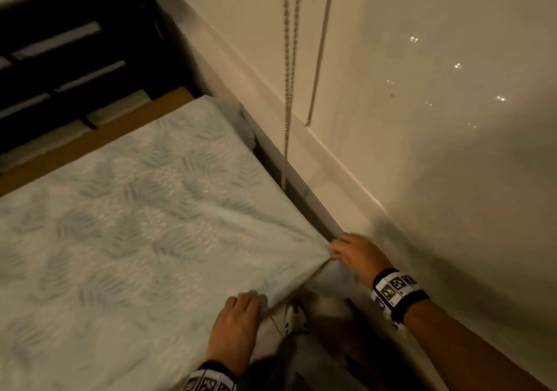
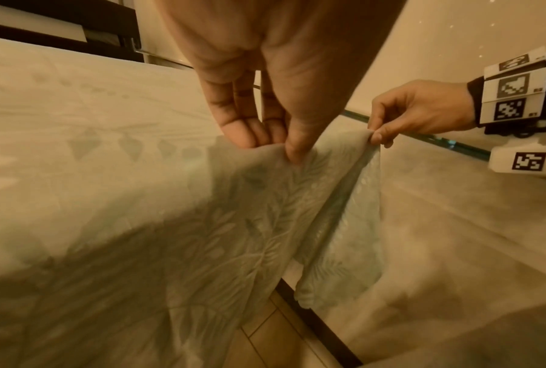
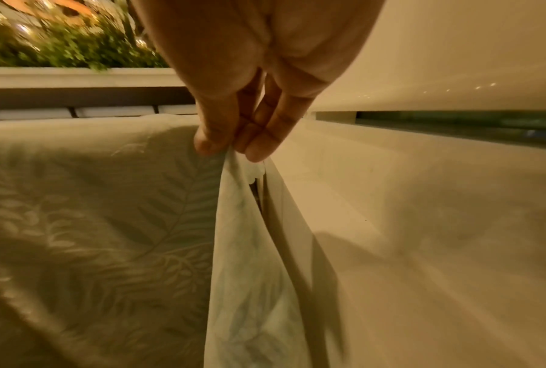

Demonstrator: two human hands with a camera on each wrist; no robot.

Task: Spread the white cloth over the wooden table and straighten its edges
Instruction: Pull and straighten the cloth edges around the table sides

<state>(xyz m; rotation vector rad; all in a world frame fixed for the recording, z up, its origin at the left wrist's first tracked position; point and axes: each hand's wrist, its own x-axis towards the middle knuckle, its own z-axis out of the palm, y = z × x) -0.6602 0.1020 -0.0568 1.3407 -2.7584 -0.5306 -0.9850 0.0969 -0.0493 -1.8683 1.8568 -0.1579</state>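
Two hands work one corner of the white cloth [image 1: 126, 225], which covers most of the tabletop [image 1: 90, 137]. Our right hand [image 1: 357, 255] pinches the corner near the wall [image 1: 437, 149]; our left hand [image 1: 233, 330] pinches the near hem between thumb and fingers [image 2: 236, 134]. We judge an even outward pull, then lowering both together, should square this edge.

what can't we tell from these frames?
- Wooden table: head view shows only a far strip; the white cloth hides the rest.
- Cloth's near and left edges: cut off by the head frame.
- Left hand fingertips: blurred in head view.
- Greenery: smeared, right wrist view.
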